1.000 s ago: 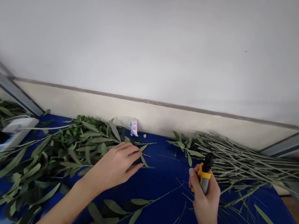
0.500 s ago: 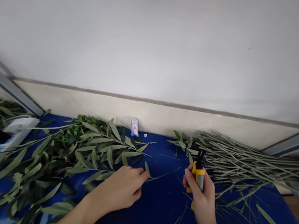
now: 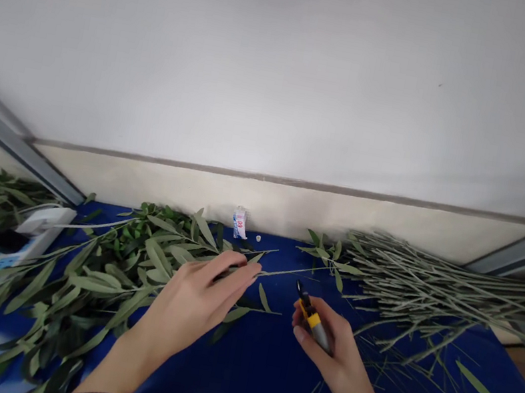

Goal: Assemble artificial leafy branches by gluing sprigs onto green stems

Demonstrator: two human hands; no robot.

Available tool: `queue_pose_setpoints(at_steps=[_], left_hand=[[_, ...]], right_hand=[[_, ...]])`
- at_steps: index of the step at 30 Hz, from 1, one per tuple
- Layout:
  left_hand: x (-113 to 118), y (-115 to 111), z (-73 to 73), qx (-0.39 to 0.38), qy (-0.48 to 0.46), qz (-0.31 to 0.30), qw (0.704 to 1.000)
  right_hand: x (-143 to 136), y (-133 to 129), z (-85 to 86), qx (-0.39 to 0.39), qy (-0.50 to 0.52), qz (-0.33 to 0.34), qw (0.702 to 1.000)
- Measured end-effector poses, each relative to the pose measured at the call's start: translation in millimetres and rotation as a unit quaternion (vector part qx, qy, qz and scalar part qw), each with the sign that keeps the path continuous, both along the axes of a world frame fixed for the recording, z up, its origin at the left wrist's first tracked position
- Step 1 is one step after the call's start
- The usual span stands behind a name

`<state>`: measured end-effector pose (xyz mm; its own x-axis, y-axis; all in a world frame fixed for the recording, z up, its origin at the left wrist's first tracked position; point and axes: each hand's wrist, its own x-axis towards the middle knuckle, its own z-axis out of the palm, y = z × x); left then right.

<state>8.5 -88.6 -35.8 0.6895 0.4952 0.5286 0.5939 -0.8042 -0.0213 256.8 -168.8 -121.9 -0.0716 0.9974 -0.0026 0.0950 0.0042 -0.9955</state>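
Note:
My left hand is closed in a pinch around a leafy branch, whose thin bare stem sticks out to the right past my fingertips. Under and left of that hand lie more green leafy branches. A pair of pruning shears with yellow and grey handles and dark blades rests in the grip of my right hand, tips pointing up and left, just below the bare stem and apart from it. One short leafy sprig lies below my left fingertips.
A pile of bare cut stems lies at the right on the blue table, with loose trimmings before it. A small printed packet stands by the wall. At the left, a white object with a cable lies among leaves.
My left hand has moved up, and a branch with a long bare stem now shows at its fingers. My right hand has brought the shears left, their blades now tilted left.

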Motion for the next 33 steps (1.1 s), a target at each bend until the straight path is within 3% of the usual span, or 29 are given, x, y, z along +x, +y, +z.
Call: queue_pose_setpoints(at_steps=[7, 25, 30, 33], left_hand=[[9, -6, 0.4, 0.026, -0.015, -0.033, 0.999], [29, -9, -6.7, -0.013, -0.023, -0.065, 0.998], [33, -11, -7.6, -0.015, -0.008, -0.062, 0.998], [31, -9, -5.5, -0.028, -0.009, -0.050, 0.998]], right_hand=[[-4, -2, 4.3, 0.022, -0.010, 0.003, 1.000], [-3, -1, 2.1, 0.007, -0.046, -0.050, 0.998], [-9, -2, -2.9, 0.013, -0.100, -0.095, 0.990], [-6, 1, -9.6, 0.040, -0.084, -0.197, 0.976]])
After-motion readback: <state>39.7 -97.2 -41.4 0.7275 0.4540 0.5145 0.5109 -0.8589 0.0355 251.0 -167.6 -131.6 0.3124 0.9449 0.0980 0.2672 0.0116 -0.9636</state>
